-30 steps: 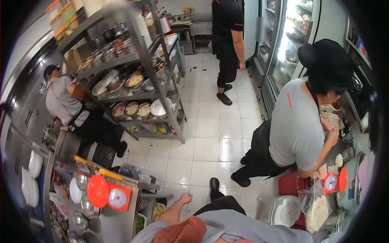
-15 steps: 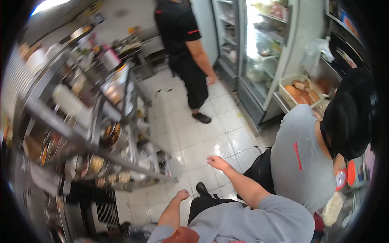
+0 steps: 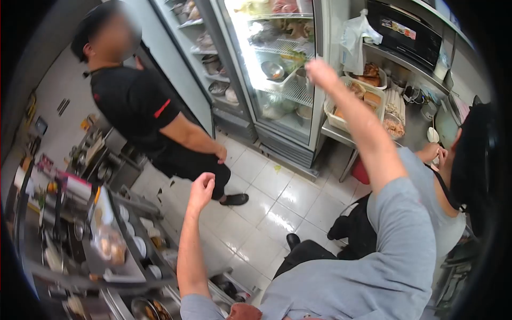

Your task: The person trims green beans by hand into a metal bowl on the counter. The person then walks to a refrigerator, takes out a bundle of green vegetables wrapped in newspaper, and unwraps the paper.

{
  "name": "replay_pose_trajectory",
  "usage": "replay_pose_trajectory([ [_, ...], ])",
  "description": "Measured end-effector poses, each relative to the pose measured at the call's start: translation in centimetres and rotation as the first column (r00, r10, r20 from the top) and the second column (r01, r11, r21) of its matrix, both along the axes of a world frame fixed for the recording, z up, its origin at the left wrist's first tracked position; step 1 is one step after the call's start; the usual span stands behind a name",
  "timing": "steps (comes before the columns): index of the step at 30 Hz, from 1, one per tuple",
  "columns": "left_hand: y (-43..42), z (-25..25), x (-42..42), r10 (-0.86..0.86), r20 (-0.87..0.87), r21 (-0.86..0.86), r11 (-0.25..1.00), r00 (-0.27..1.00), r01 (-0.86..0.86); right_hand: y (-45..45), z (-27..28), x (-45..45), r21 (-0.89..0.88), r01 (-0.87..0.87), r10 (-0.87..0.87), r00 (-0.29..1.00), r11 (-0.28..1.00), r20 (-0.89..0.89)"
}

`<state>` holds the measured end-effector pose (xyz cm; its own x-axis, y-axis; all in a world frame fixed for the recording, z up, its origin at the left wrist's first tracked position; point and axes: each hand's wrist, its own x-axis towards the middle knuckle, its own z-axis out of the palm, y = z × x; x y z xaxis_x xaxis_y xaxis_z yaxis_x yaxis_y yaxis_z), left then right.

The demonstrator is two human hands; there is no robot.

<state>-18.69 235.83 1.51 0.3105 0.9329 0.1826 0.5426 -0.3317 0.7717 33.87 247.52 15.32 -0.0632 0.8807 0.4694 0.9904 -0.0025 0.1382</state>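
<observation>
My right hand [image 3: 321, 74] is stretched far forward, in front of the right edge of a glass-door fridge [image 3: 282, 96]. Its fingers look curled, but they are blurred, and I cannot tell if they touch the door. Over the floor, my left hand [image 3: 202, 189] is raised with its fingers loosely curled and nothing visible in them. Behind the glass are shelves with a metal bowl [image 3: 272, 70], greens and bagged food. A white tub of bread-like pieces [image 3: 372, 99] stands right of the fridge, below my right forearm.
A person in black [image 3: 138, 106] stands at the left, close to my left hand. At the right, a person in grey [image 3: 426, 186] bends over a steel counter. A metal rack [image 3: 101, 213] with bowls and a bag fills the lower left. White floor tiles [image 3: 266, 213] lie between.
The fridge and the person in black are closer in view. My right arm has come up and reaches forward; my left hand is raised higher. The rack has shifted to the lower left.
</observation>
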Motion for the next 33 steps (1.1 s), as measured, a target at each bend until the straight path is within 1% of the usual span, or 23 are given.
replay_pose_trajectory([
  [1, 2.0, 2.6, 2.3, -0.047, 0.039, 0.034, 0.998, 0.998, 0.046, 0.3, 3.8, 1.5, 0.261, -0.168, 0.129, 0.979, 0.951, 0.16],
  [2, 3.7, 4.5, 4.3, -0.093, 0.081, 0.072, 0.994, 0.992, 0.087, 0.3, 7.6, 2.7, 0.465, -0.361, 0.203, 0.913, 0.809, 0.355],
  [4, 6.9, 6.8, 8.0, -0.161, 0.111, -0.021, 0.986, 0.981, 0.164, 0.9, 12.7, 5.1, 0.33, -0.278, 0.089, 0.868, 0.902, 0.488],
  [5, 8.7, 6.7, 9.4, -0.251, 0.15, -0.016, 0.967, 0.956, 0.256, 1.4, 13.9, 6.4, 0.328, -0.264, 0.08, 0.873, 0.907, 0.481],
  [7, 10.4, 8.4, 12.4, -0.368, 0.159, 0.008, 0.928, 0.916, 0.372, 2.3, 15.4, 8.9, 0.102, 0.013, -0.067, 0.837, 0.995, 0.543],
  [8, 11.2, 9.1, 13.7, -0.42, 0.164, 0.025, 0.906, 0.893, 0.422, 2.0, 15.8, 8.5, 0.104, 0.034, -0.085, 0.837, 0.994, 0.54],
  [10, 13.4, 10.2, 16.1, -0.456, 0.144, 0.041, 0.889, 0.878, 0.455, 1.6, 16.5, 7.1, 0.158, -0.434, 0.231, 0.713, 0.887, 0.662],
  [11, 14.5, 10.7, 17.4, -0.495, 0.124, 0.082, 0.869, 0.86, 0.488, 2.2, 16.7, 6.8, 0.211, -0.49, 0.21, 0.67, 0.845, 0.712],
  [12, 15.5, 11.1, 18.2, -0.529, 0.092, 0.117, 0.847, 0.844, 0.519, 2.5, 17.0, 6.7, 0.201, -0.487, 0.212, 0.666, 0.85, 0.715],
  [14, 17.9, 12.3, 19.8, -0.552, 0.049, 0.057, 0.834, 0.833, 0.549, 3.2, 17.7, 6.3, 0.103, -0.239, 0.122, 0.763, 0.966, 0.635],
  [16, 19.3, 13.5, 20.9, -0.626, 0.001, 0.16, 0.77, 0.78, 0.618, 4.6, 17.8, 4.9, 0.085, -0.126, 0.041, 0.762, 0.988, 0.646],
  [18, 21.4, 13.1, 21.0, -0.669, 0.028, 0.178, 0.735, 0.743, 0.654, 5.7, 17.7, 3.4, 0.149, 0.102, -0.175, 0.748, 0.984, 0.64],
  [19, 22.0, 12.7, 20.8, -0.663, 0.062, 0.259, 0.733, 0.746, 0.629, 5.6, 17.6, 3.3, 0.183, 0.013, -0.13, 0.753, 0.983, 0.645],
  [20, 22.7, 12.6, 20.8, -0.655, 0.109, 0.34, 0.732, 0.748, 0.591, 5.2, 17.7, 1.6, 0.156, 0.07, -0.155, 0.751, 0.985, 0.642],
  [22, 23.5, 12.0, 20.1, -0.665, 0.131, 0.282, 0.736, 0.736, 0.615, 3.6, 17.7, -1.6, 0.11, 0.082, -0.132, 0.787, 0.991, 0.602],
  [24, 23.9, 11.4, 19.5, -0.664, 0.168, 0.427, 0.715, 0.728, 0.554, 1.5, 17.3, -5.2, 0.194, -0.194, 0.049, 0.818, 0.962, 0.573],
  [26, 23.7, 9.7, 18.2, -0.68, 0.187, 0.423, 0.707, 0.709, 0.567, -1.5, 17.0, -10.0, 0.336, -0.416, 0.278, 0.879, 0.845, 0.388],
  [28, 21.8, 8.4, 17.0, -0.628, 0.283, 0.381, 0.767, 0.725, 0.516, -3.4, 14.3, -9.9, 0.724, -0.433, 0.396, 0.887, 0.537, 0.237],
  [29, 21.1, 7.7, 16.4, -0.635, 0.287, 0.378, 0.763, 0.717, 0.524, -2.3, 11.9, -7.8, 0.817, -0.117, 0.351, 0.93, 0.565, -0.11],
  [30, 20.7, 7.0, 15.8, -0.606, 0.312, 0.385, 0.785, 0.732, 0.486, 0.6, 8.6, -4.6, 0.791, 0.065, 0.449, 0.794, 0.608, -0.41],
  [31, 20.4, 6.0, 14.9, -0.576, 0.333, 0.387, 0.805, 0.746, 0.449, 3.2, 6.2, -3.5, 0.58, 0.308, 0.179, 0.754, 0.754, -0.632],
  [32, 20.0, 5.1, 13.9, -0.529, 0.344, 0.356, 0.838, 0.775, 0.414, 5.0, 5.2, -2.5, 0.292, 0.305, -0.064, 0.782, 0.906, -0.62],
  [33, 19.9, 4.2, 13.2, -0.48, 0.362, 0.337, 0.867, 0.799, 0.368, 7.9, 3.4, -0.8, 0.129, 0.316, -0.182, 0.783, 0.94, -0.595],
])
